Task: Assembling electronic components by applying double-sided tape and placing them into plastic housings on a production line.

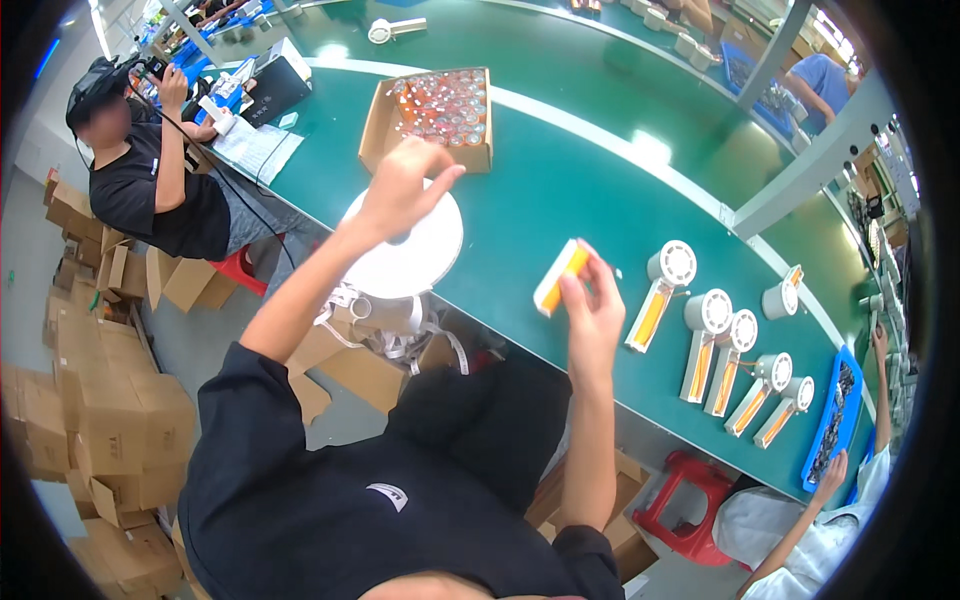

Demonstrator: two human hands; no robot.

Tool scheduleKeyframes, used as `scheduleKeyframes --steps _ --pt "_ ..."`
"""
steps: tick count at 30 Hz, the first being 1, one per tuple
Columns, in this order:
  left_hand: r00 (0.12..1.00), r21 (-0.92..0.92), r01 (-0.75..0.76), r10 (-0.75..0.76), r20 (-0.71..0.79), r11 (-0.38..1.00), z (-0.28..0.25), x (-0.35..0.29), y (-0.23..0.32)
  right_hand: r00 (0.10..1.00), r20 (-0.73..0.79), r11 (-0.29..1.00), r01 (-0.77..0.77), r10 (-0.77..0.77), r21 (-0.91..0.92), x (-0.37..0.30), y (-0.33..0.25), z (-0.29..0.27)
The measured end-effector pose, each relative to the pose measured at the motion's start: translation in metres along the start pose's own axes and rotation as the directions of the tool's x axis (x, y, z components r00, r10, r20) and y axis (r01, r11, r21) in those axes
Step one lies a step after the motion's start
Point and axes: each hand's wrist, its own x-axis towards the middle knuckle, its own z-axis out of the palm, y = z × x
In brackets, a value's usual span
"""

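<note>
White casing [559,278] jutting leftward, pinched in right grip [595,308], closure unclear for left grip [404,192]

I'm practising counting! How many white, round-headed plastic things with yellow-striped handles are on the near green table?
6 white things: one nearest the wearer's right hand, four in a row towards the blue plastic tray, one behind that row. Others may be hidden.

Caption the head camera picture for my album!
Right hand holding white-and-yellow piece, left hand by white disc.

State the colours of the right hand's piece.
The piece is white and yellow-orange, best in the head view.
</note>
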Motion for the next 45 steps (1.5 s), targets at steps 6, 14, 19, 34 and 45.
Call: scheduleKeyframes --steps 6,14,19,34,45 --pt "0.994 0.348 -0.018 0.054 -0.096 0.937 -0.014 0.078 -0.119 0.967 -0.221 0.986 0.145 -0.124 0.085 0.115 0.037 0.046" --pt "0.863 0.516 0.504 -0.432 -0.262 0.692 -0.001 0.14 -0.316 0.854 -0.369 0.877 0.186 -0.368 -0.444 0.158 0.078 0.066" --pt "0.742 0.505 0.647 -0.625 -0.244 0.571 0.027 0.182 -0.382 0.915 -0.304 0.857 0.081 -0.266 -0.508 0.158 0.07 0.068" --pt "0.788 0.699 0.258 -0.564 0.248 0.667 0.053 0.216 -0.493 0.923 -0.301 0.843 0.043 -0.238 -0.536 0.163 0.071 0.063" --pt "0.914 0.602 0.249 -0.389 0.113 0.759 0.042 0.209 -0.422 0.914 -0.337 0.874 0.035 -0.224 -0.485 0.162 0.071 0.067"
